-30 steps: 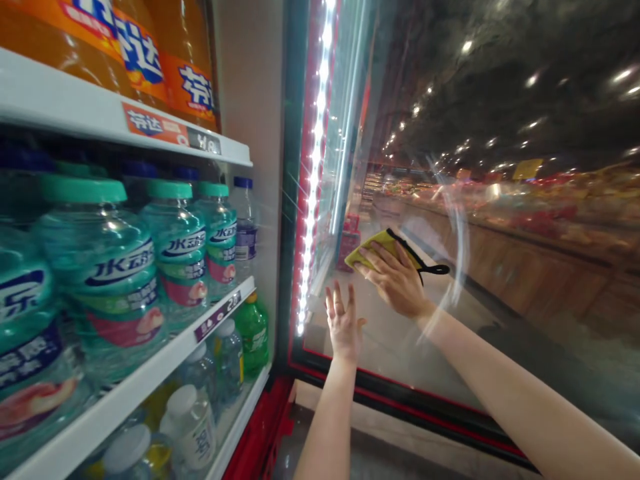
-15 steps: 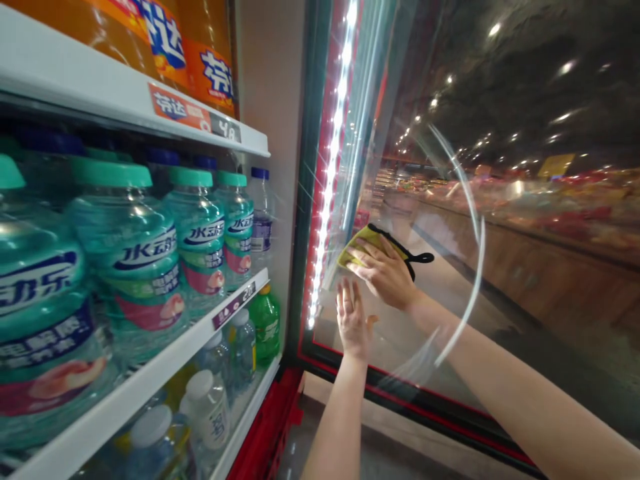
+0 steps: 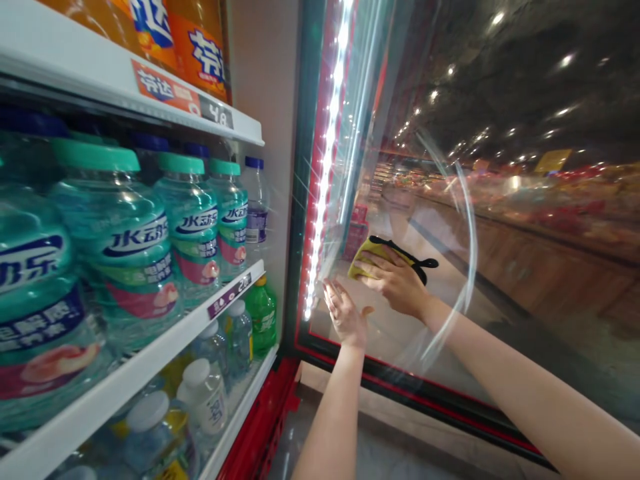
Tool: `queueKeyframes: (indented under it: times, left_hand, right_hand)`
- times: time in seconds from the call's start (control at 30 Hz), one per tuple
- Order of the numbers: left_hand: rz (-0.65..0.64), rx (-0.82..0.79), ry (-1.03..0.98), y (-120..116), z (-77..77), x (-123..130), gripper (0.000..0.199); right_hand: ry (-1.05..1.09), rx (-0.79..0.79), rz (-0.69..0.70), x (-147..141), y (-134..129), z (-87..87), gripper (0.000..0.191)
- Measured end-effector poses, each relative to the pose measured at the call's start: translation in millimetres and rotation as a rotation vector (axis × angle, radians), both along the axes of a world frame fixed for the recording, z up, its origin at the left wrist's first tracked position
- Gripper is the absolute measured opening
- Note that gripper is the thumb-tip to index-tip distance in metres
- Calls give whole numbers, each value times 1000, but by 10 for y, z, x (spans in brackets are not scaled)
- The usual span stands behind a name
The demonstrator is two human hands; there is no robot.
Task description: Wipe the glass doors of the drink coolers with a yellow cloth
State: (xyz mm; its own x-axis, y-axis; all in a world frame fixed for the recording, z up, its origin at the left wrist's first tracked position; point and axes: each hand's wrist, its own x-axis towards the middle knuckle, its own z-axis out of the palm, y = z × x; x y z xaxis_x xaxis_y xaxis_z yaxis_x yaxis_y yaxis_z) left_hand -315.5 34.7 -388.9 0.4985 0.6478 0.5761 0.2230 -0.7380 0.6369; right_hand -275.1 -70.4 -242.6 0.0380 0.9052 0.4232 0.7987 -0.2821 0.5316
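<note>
My right hand (image 3: 397,283) presses a yellow cleaning cloth (image 3: 361,264) with a black edge and a black hanging loop against the glass door (image 3: 500,320). Its fingers lie over the cloth, covering part of it. Lower and to the left, my left hand (image 3: 345,313) is at the glass near the door's lit edge, its fingers stretched out and holding nothing. Pale curved streaks (image 3: 470,233) cross the glass to the right of the cloth.
To the left, white shelves (image 3: 165,357) hold several teal-capped drink bottles (image 3: 197,223), with orange soda bottles (image 3: 200,50) above and a green bottle (image 3: 261,317) below. A bright light strip (image 3: 327,150) runs down the door's dark frame. A store aisle shows through the glass.
My right hand and the cloth have shifted slightly right and down on the glass. The left hand has moved a little left and tilted. The whole view has shifted slightly.
</note>
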Motion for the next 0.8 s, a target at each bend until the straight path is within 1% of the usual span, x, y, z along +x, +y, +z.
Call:
queueKeyframes:
  times: [0.07,0.1,0.17,0.23,0.3,0.37,0.43,0.5,0.57,0.63,0.67,0.7,0.73,0.8]
  left_hand:
    - [-2,-5,-6,-3,-5,0,117]
    - [-1,-5,-11,-4,-10,3,116]
    - [2,-9,-16,-3,-21,12,112]
    - [7,-20,-10,0,-28,20,109]
    - [16,-34,5,3,-28,23,108]
    - [26,-46,14,5,-23,22,109]
    - [31,-54,15,7,-12,16,111]
    - [30,-42,16,11,2,5,116]
    - [12,2,13,20,18,-9,120]
    - [-24,61,-5,35,32,-26,120]
    - [-44,86,-16,45,38,-35,120]
    - [-61,104,-27,57,42,-43,119]
    - [-73,115,-37,69,44,-51,118]
    - [-88,127,-49,94,46,-63,117]
  right_hand:
    - [1,97,-71,-48,-26,49,45]
    - [4,159,-111,-69,35,62,45]
    - [15,251,-162,-102,243,40,43]
    - [27,247,-162,-120,436,-48,43]
    - [34,181,-131,-129,475,-182,43]
    - [34,140,-113,-133,313,-324,44]
    - [23,161,-121,-125,16,-434,48]
    - [-5,255,-166,-101,-275,-492,53]
    - [-33,441,-251,-68,-434,-504,56]
    - [-33,650,-332,-50,-422,-500,56]
    - [-18,715,-353,-53,-371,-501,57]
    - [4,736,-358,-66,-311,-510,58]
    - [29,719,-354,-87,-258,-530,59]
    - [72,620,-339,-145,-234,-605,62]
